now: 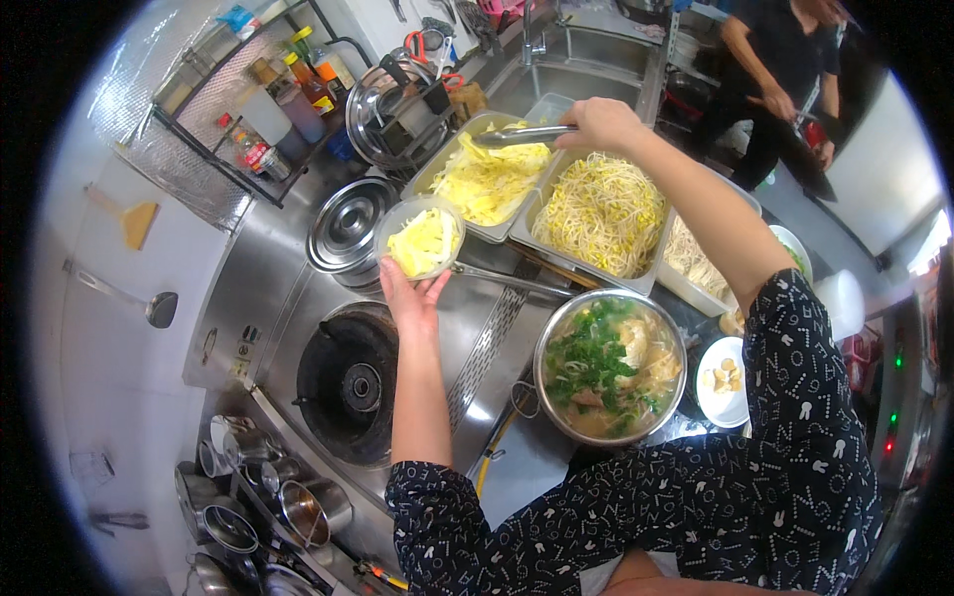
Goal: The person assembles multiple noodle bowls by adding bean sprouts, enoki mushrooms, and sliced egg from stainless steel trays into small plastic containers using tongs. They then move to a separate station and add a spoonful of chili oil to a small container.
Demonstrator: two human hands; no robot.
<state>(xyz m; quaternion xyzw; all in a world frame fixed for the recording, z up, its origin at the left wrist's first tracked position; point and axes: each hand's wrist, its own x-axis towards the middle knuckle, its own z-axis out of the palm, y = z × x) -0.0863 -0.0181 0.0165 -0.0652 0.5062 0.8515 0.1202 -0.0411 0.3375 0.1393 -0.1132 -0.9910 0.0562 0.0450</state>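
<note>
My left hand [407, 298] is closed round the lower side of a clear plastic bowl [384, 226] and holds it up, tilted a little. Yellow-white cut cabbage [425, 243] lies in the bowl. Metal tongs [527, 135] are gripped in my right hand [599, 125], which reaches out far ahead. Their tips touch the shredded cabbage [487, 184] in a rectangular tray [491, 233]; whether they pinch any I cannot tell. Beside that tray, below my right forearm, stands a deep tray of bean sprouts [599, 214].
Near me stands a metal pot of soup [611, 368] with greens. A black wok burner [360, 382] lies below my left arm. Steel lids [348, 223], a bottle rack [229, 159] and hanging pots [303, 512] line the left. Far right, another person [780, 79] holds a large knife.
</note>
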